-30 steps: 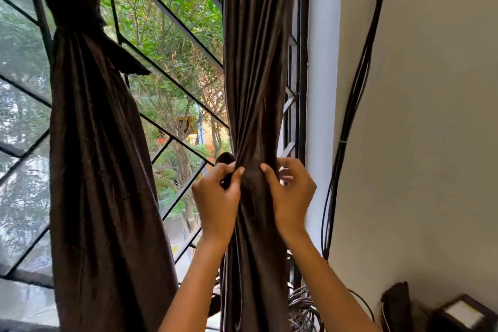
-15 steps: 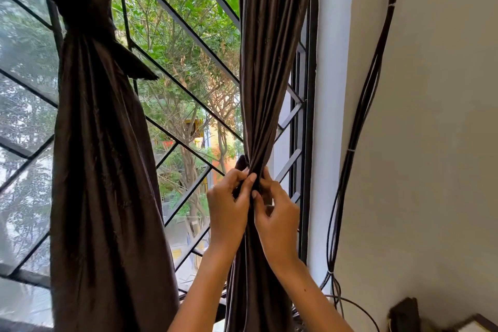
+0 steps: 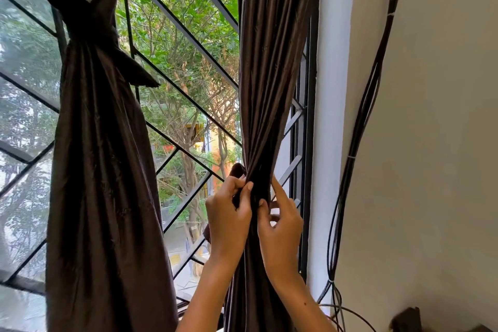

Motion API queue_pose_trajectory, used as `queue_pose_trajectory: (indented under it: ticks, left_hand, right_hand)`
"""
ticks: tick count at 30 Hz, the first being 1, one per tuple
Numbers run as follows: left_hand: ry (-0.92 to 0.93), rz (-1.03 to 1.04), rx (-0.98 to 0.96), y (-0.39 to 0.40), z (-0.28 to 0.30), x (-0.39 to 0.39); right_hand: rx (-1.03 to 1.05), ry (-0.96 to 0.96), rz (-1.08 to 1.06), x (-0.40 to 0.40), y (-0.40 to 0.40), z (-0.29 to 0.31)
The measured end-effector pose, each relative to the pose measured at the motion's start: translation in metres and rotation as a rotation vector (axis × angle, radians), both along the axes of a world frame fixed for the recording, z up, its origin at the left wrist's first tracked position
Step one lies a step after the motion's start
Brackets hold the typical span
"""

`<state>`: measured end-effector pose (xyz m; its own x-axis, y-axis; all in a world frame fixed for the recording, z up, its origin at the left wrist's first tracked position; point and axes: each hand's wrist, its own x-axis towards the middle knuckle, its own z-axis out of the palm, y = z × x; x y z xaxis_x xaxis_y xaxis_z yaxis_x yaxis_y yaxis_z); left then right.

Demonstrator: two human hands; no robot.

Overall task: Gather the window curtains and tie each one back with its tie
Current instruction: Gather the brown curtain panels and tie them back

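Observation:
Two dark brown curtains hang at the window. The left curtain (image 3: 99, 170) is cinched high up by its tie (image 3: 80, 32), with a white patch above the knot. The right curtain (image 3: 269, 75) is bunched into a narrow column. My left hand (image 3: 229, 213) pinches the dark tie (image 3: 238, 170) against the bunch's left side, thumb and fingers curled on it. My right hand (image 3: 280, 221) grips the bunch from the right, its index finger stretched up along the folds. Where the tie runs behind the curtain is hidden.
A black diagonal window grille (image 3: 188, 35) stands behind the curtains, trees beyond it. A white window jamb (image 3: 331, 116) and a cream wall (image 3: 431, 143) are to the right, with a bundle of black cables (image 3: 361, 116) running down it. Dark objects sit at bottom right.
My two hands have come together at the front of the right curtain's bunch, the right hand sliding in from the side. The view has shifted slightly.

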<state>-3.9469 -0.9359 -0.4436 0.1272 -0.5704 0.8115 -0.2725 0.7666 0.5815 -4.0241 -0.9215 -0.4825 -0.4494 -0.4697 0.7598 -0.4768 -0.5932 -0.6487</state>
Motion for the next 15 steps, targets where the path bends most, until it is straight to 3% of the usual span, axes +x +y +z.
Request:
queue_pose_trajectory:
  ticks: [10,15]
  left_hand:
    - [0.008,-0.194,0.104,0.003,0.005,0.001]
    - [0.047,-0.133,0.173,-0.002,0.011,0.000]
  right_hand:
    - [-0.013,0.246,-0.031,0.005,0.010,0.001]
    - [-0.007,0.311,0.003,0.004,0.013,-0.003]
